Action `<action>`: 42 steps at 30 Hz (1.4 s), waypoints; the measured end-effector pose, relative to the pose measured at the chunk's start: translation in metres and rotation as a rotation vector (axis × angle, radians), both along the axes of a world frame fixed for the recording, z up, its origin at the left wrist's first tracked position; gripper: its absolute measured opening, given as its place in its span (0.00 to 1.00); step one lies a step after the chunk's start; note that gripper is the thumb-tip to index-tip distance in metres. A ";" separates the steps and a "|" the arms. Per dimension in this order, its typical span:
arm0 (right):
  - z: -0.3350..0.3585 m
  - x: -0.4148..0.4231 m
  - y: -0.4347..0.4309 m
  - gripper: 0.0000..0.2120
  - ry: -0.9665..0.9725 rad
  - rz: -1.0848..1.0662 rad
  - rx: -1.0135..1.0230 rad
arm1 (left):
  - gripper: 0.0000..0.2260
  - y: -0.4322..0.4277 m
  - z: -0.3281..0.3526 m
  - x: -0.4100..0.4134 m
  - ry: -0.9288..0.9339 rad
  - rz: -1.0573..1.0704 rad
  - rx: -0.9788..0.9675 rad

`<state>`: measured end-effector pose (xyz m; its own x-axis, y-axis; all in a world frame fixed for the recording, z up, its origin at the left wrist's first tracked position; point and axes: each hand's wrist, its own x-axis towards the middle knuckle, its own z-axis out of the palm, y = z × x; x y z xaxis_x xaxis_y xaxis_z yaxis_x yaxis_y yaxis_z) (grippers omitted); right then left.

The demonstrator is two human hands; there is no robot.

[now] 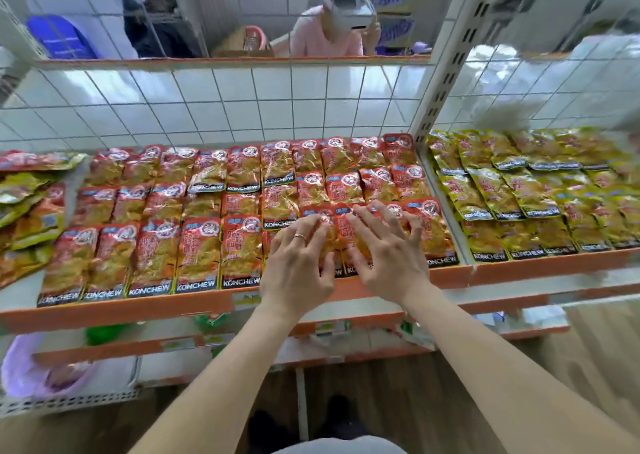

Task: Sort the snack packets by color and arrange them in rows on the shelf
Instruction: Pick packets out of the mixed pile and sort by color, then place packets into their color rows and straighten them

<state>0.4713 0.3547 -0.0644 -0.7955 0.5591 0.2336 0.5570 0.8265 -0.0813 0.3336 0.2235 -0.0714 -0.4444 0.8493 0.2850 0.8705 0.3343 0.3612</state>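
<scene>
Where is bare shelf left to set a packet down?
Only at the left: a bare strip between the mixed pile and the red rows, widening at the front-left corner behind the orange lip. Elsewhere crowded: red rows fill the middle, where the left hand and right hand rest, and yellow rows fill the right bay.

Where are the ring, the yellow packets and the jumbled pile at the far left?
ring (300, 236): head view, on the band itself.
yellow packets (498, 194): head view, front of one packet in the right bay.
jumbled pile (27, 208): head view, a packet in the heap's middle.
</scene>
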 end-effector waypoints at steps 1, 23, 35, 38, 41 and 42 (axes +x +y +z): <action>0.001 0.000 0.000 0.27 -0.005 0.001 -0.005 | 0.24 0.001 0.000 0.001 0.002 0.017 -0.004; 0.044 -0.036 -0.045 0.30 0.372 0.306 -0.190 | 0.25 -0.102 0.061 -0.014 0.112 0.398 0.116; 0.073 -0.135 -0.144 0.32 0.280 0.551 -0.194 | 0.25 -0.217 0.070 -0.066 0.218 0.684 0.178; 0.075 -0.169 -0.170 0.31 0.252 0.572 -0.208 | 0.24 -0.244 0.064 -0.100 0.250 0.678 0.188; 0.075 -0.205 -0.196 0.30 0.214 0.570 -0.216 | 0.24 -0.269 0.058 -0.141 0.233 0.664 0.162; 0.074 -0.218 -0.206 0.30 0.194 0.565 -0.212 | 0.24 -0.277 0.057 -0.155 0.220 0.669 0.142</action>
<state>0.2537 0.1489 0.0101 -0.9357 0.1155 0.3333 -0.0014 0.9437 -0.3309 0.1783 -0.0537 -0.0147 -0.7763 0.3627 0.5156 0.5528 0.7846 0.2805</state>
